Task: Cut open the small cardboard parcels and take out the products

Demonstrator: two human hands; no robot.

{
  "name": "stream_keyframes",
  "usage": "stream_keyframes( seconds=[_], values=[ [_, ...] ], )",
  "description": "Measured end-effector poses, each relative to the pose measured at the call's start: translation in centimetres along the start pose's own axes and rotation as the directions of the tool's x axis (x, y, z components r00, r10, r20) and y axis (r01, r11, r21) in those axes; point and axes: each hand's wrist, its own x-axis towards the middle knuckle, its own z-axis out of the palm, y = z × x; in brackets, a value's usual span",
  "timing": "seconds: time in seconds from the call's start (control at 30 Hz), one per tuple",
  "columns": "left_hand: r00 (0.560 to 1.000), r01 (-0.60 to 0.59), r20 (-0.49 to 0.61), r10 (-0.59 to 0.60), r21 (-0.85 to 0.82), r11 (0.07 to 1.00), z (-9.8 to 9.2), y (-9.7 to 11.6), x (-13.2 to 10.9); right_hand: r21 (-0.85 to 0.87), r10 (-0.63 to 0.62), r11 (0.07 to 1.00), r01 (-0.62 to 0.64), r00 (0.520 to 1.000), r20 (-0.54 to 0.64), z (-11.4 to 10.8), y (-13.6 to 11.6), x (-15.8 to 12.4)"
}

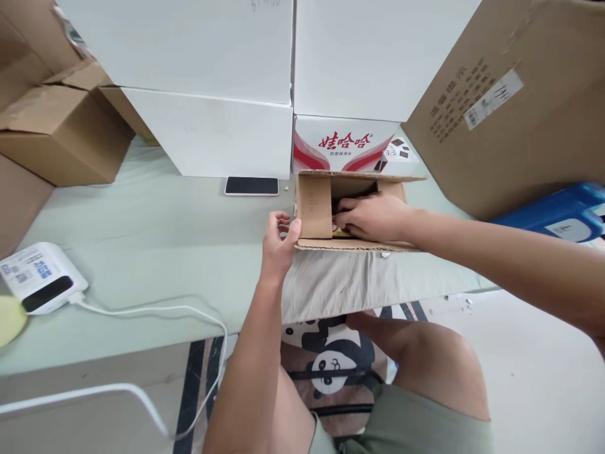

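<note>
An opened brown cardboard box stands on the table before me, its flaps up. My left hand is closed at the box's left end, the thumb against the near corner and the fingers curled along the side. Reaching in from the right, my right hand is inside the box with its fingers bent and closed. A small patch of something yellow-green shows under these fingertips. What the fingers hold is hidden by the hand and the box wall.
Behind the box are a red-and-white carton and large white boxes. A phone lies left of them. A white device with a cable sits far left. Cardboard boxes and a blue container flank the table.
</note>
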Motion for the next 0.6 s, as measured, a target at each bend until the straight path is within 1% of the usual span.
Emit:
stream_keyframes(
  seconds=[0.07,0.17,0.27,0.33,0.37,0.43,0.6],
  values=[
    [1.0,0.008,-0.001,-0.008,-0.028,1.0,0.0,-0.1,0.0,0.014,0.011,1.0,-0.011,0.999,0.031,-0.3,0.1,0.2],
    [1.0,0.011,0.008,-0.01,-0.045,0.999,0.0,-0.4,0.0,-0.009,0.06,0.998,-0.06,0.995,0.077,-0.7,0.2,0.4],
    [1.0,-0.013,0.024,0.014,-0.041,0.999,0.0,-0.5,0.1,-0.05,0.097,0.995,-0.092,0.988,0.12,-0.6,0.1,0.8],
    [0.999,-0.042,0.026,0.042,-0.017,0.999,0.0,-0.6,0.1,-0.042,0.129,0.991,-0.125,0.983,0.134,-0.5,0.0,0.9],
    [0.998,-0.056,0.023,0.056,0.0,0.998,0.0,-0.7,0.1,-0.027,0.148,0.989,-0.145,0.981,0.125,-0.6,0.1,0.9],
    [0.998,-0.062,0.014,0.062,0.02,0.998,0.0,-0.8,0.2,0.011,0.16,0.987,-0.161,0.984,0.073,-0.8,0.3,0.7],
    [0.999,-0.037,0.017,0.038,-0.039,0.999,-0.1,-1.2,0.3,0.08,0.114,0.991,-0.106,0.989,-0.096,-1.4,1.7,-0.7]
  ],
)
